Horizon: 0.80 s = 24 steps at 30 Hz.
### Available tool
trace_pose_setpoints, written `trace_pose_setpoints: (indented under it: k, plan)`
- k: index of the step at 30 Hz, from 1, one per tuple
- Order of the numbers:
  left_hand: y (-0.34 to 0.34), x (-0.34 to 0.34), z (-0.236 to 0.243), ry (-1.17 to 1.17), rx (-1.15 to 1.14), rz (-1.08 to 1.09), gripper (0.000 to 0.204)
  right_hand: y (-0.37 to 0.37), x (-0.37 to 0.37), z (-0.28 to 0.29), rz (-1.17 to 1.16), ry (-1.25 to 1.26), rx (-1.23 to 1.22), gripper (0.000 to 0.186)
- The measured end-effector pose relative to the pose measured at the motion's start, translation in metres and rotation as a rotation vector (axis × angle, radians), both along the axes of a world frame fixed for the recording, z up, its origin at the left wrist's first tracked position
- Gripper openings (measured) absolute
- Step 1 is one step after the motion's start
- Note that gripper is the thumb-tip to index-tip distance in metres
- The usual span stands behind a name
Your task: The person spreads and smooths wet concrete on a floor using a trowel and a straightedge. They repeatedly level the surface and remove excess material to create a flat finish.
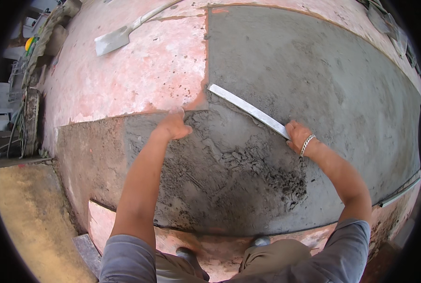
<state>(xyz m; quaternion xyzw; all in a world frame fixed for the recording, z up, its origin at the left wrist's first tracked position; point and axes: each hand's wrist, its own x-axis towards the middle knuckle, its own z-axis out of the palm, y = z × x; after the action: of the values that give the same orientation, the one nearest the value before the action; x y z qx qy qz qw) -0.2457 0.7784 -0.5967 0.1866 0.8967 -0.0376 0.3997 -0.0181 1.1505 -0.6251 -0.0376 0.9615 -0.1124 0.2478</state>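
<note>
My right hand [299, 137] is wrapped round the near end of a long, flat metal straightedge [250, 111]. The bar slants up and left over wet grey mortar [333, 85], its far end close to the corner of a pink panel. My left hand [172, 125] reaches to the near edge of the pink panel [158, 70]; the thumb stands apart from the fingers, and nothing shows in its grasp. Between my hands lies rough, crumbly mortar [262, 170], lumpier than the smoothed stretch to the right.
A shovel [115, 41] lies on the pink surface at the far left. Along the left edge stand stacked roof tiles [57, 40] and clutter. A yellowish slab [26, 217] is at lower left. A thin strip [400, 192] lies along the right edge. My shoes [261, 241] are near the front border.
</note>
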Motion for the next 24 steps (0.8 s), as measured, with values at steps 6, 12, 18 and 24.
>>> trace_pose_setpoints:
  k: [6, 12, 18, 24]
  plan:
    - [0.005, -0.001, 0.006, -0.059, -0.050, 0.039, 0.091, -0.012, 0.039, -0.006, 0.014, 0.034, 0.022, 0.035]
    - [0.000, 0.002, 0.002, 0.034, -0.035, -0.025, 0.084, -0.006, 0.082, 0.016, 0.115, 0.057, -0.096, 0.036]
    - [0.002, 0.002, 0.003, -0.005, -0.045, -0.035, 0.085, 0.043, -0.031, 0.008, -0.199, 0.237, 0.133, 0.035]
    - [0.002, 0.002, 0.005, -0.003, -0.037, -0.018, 0.084, 0.031, -0.088, -0.008, -0.169, 0.180, 0.182, 0.034]
